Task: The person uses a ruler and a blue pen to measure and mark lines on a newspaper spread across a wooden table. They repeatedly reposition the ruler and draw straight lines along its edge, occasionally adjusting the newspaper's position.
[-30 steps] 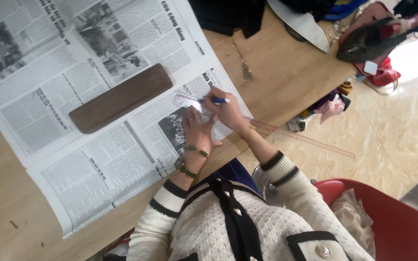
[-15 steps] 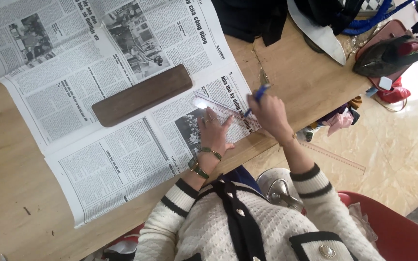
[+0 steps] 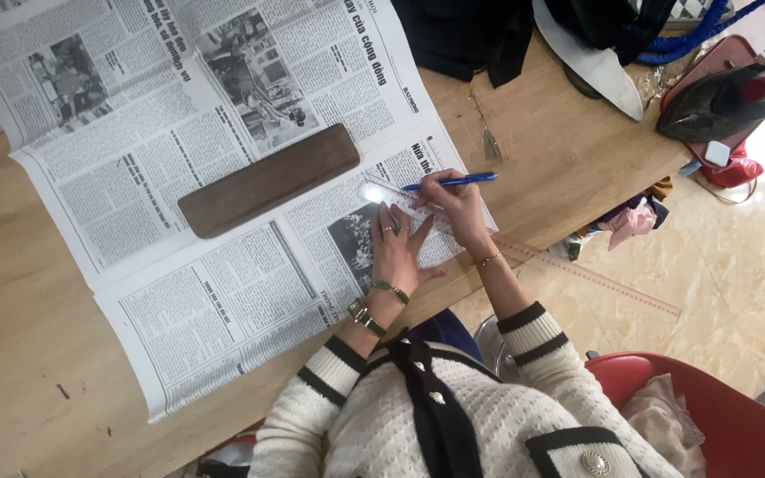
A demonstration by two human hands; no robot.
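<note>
A newspaper (image 3: pixel 179 168) lies spread open on the wooden table (image 3: pixel 568 150). My left hand (image 3: pixel 397 243) presses flat on a long clear ruler (image 3: pixel 577 270) laid across the paper's lower right corner; the ruler sticks out past the table edge. My right hand (image 3: pixel 455 205) grips a blue pen (image 3: pixel 453 182), its tip against the ruler's upper end on the newspaper. A dark brown wooden block (image 3: pixel 267 180) rests on the middle of the paper, left of both hands.
Dark cloth (image 3: pixel 462 35) and a pale fabric piece (image 3: pixel 591 53) lie at the table's far edge. A clothes iron (image 3: pixel 719 102) sits at the right end. A red chair (image 3: pixel 719 416) stands by my right side, with cloth scraps (image 3: pixel 635 221) on the tiled floor.
The view has shifted so the paper sits further right. My right hand moved the pen along the ruler and now holds it level at the ruler's upper end. My left hand stays on the ruler.
</note>
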